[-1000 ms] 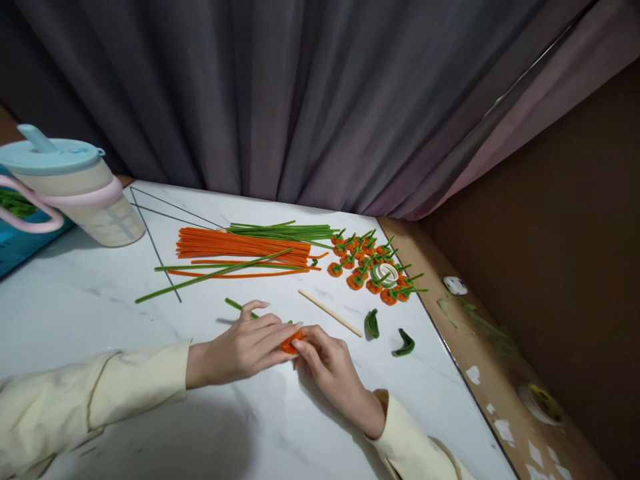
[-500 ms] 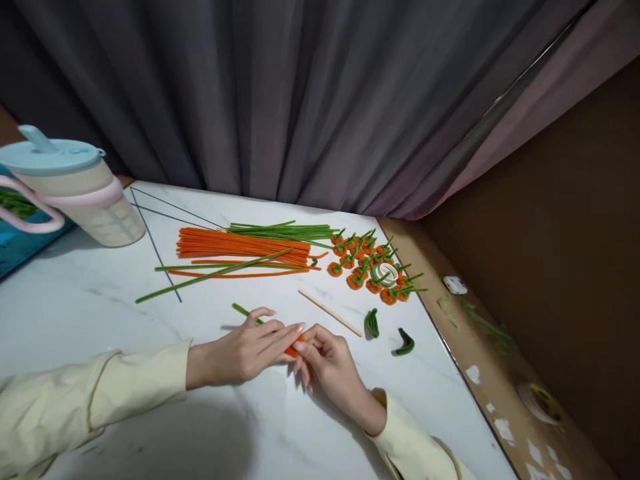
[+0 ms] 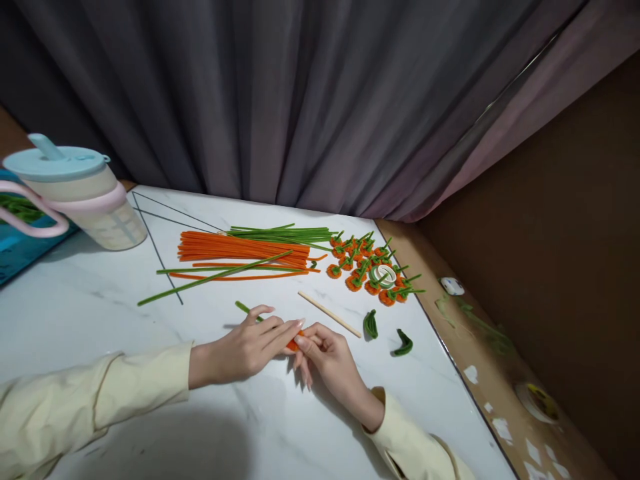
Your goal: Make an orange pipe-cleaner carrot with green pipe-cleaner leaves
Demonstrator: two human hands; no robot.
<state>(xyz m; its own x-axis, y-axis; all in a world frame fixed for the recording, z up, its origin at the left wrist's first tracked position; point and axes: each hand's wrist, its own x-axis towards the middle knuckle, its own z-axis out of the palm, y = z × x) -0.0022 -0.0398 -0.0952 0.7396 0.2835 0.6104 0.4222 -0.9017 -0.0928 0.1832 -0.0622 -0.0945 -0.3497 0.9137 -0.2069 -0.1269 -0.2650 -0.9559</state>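
Observation:
Between my fingertips is a small orange pipe-cleaner piece point(image 3: 294, 343), mostly covered by my fingers. My left hand point(image 3: 253, 343) grips it from the left, and a green pipe-cleaner stem point(image 3: 243, 307) sticks out behind that hand. From the right, my right hand point(image 3: 323, 350) pinches the same piece between thumb and fingers. Beyond my hands lie a bundle of orange pipe cleaners point(image 3: 240, 249) and a bundle of green pipe cleaners point(image 3: 285, 234). Several finished orange pieces with green stems point(image 3: 354, 283) are grouped at the back right.
A wooden stick point(image 3: 330, 314) and two dark green curled pieces point(image 3: 371, 324) lie right of my hands. A roll of tape point(image 3: 384, 275) rests among the orange pieces. At the left stands a tumbler point(image 3: 107, 213) with a blue lid. A curtain point(image 3: 260, 100) hangs behind the table.
My hands keep almost the same hold on the orange piece. The whole view has shifted slightly; nothing on the table has visibly moved.

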